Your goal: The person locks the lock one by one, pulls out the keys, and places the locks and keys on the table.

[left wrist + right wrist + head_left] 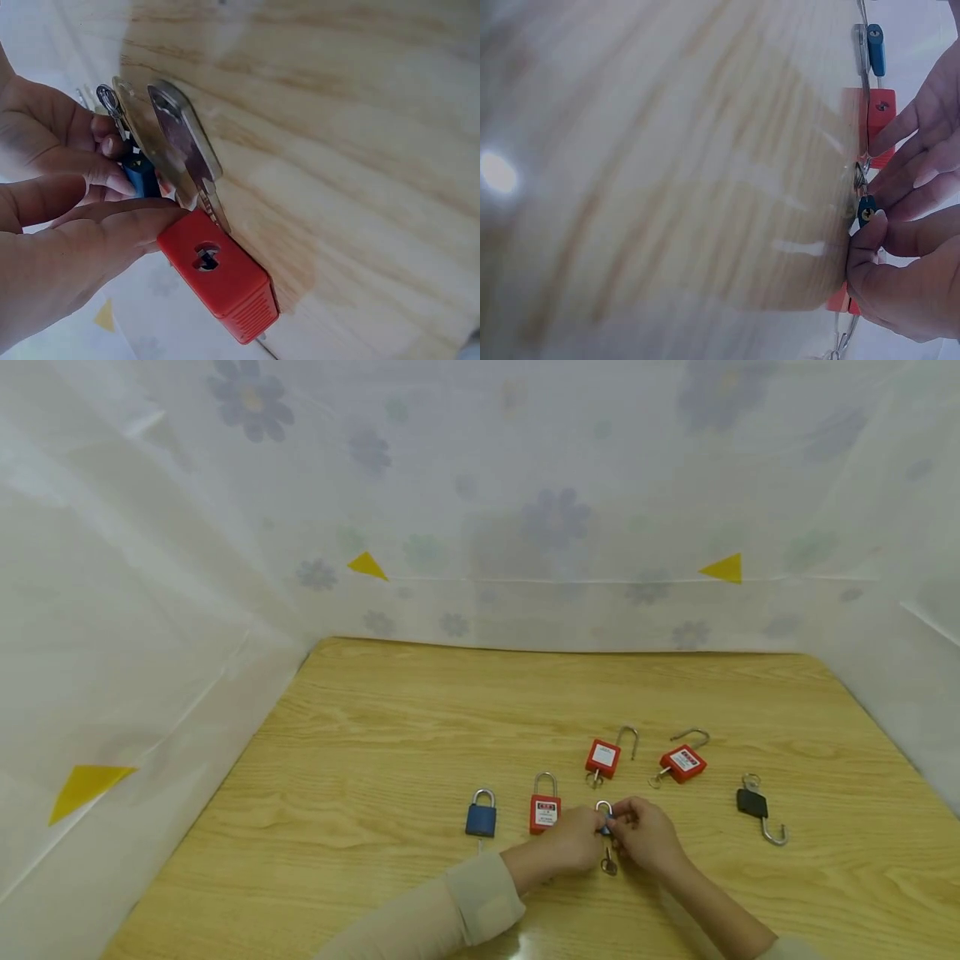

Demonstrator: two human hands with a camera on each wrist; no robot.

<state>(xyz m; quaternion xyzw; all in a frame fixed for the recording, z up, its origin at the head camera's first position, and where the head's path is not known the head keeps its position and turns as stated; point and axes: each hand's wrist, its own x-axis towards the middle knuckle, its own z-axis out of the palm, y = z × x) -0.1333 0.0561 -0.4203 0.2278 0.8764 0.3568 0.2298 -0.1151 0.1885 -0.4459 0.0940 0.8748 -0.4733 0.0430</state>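
In the head view a small blue padlock with a closed shackle lies between both hands. My right hand pinches its body between thumb and fingers, also seen in the right wrist view, where the keyhole of the padlock shows. My left hand is at the padlock's left side, its fingers extended close to it and the thumb apart from them. Below the padlock lies a key on a ring. Just left of the left hand is a red padlock with its shackle closed; its slotted underside faces the left wrist view.
A larger blue padlock lies farther left, its shackle closed. Behind the hands are two red padlocks, one and another, both with open shackles and keys. An open black padlock lies at right. Patterned sheeting surrounds the wooden table.
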